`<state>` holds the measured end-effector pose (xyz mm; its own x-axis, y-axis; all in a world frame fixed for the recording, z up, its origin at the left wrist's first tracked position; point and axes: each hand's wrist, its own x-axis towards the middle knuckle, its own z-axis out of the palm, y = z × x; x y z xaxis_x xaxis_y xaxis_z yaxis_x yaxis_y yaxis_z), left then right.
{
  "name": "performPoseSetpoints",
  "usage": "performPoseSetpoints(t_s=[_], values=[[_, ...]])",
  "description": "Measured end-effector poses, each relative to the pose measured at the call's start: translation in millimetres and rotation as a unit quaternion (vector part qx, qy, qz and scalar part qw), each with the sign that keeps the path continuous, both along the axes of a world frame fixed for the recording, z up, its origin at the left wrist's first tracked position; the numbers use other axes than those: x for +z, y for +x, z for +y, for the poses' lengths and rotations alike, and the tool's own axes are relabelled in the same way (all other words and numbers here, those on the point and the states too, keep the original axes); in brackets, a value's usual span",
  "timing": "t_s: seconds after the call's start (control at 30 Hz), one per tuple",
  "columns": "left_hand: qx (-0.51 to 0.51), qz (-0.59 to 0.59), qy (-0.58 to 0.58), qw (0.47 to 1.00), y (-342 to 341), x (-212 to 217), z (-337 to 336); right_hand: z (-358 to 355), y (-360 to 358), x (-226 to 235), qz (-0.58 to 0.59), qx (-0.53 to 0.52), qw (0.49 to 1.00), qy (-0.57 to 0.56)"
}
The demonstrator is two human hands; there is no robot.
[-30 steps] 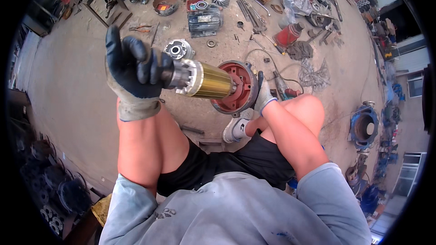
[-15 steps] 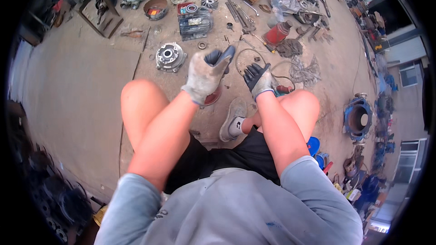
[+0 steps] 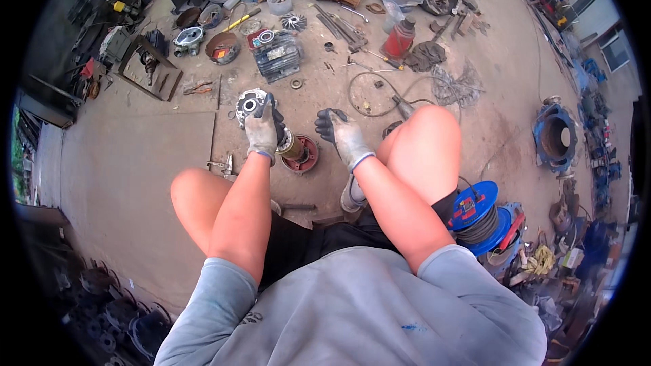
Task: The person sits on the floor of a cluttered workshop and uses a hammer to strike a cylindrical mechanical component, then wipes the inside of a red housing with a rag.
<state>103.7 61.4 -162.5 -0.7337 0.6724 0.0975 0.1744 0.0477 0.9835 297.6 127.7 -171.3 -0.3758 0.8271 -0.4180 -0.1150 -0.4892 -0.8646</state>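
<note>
- Can't see the top of the cylinder [image 3: 293,148], hidden behind the gloved left hand [image 3: 263,129].
- Can't tell a grip from a mere touch in the left hand's half-curled fingers.
- See the right hand [image 3: 343,137] apart from the cylinder, fingers loosely bent, partly spread.
- Looks yellowish-brown; sits within the red round housing [image 3: 312,156] on the floor [image 3: 135,183].

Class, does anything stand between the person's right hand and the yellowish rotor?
Only the red housing at the lower end of the rotor lies on that side; otherwise floor shows between them and the right hand. The left hand is opposite, overlapping the rotor's upper end; whether it touches, I cannot tell.
</note>
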Motion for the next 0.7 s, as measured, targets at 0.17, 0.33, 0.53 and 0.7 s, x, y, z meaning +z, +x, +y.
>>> performPoseSetpoints(t_s=[0.17,0.33,0.53,0.7], values=[[-0.079,-0.088,-0.071,0.99,21,0,13,9,10,6,0.023,-0.002,0.999,0.028],[-0.147,0.055,-0.039,0.987,29,-1,23,13,25,-27,-0.035,-0.027,0.998,0.034],[-0.104,-0.128,0.12,0.979,28,88,-12,26,70,-84,-0.283,0.067,0.946,0.146],[-0.118,-0.227,0.297,0.92,8,143,-60,10,71,-73,-0.425,0.203,0.856,0.212]])
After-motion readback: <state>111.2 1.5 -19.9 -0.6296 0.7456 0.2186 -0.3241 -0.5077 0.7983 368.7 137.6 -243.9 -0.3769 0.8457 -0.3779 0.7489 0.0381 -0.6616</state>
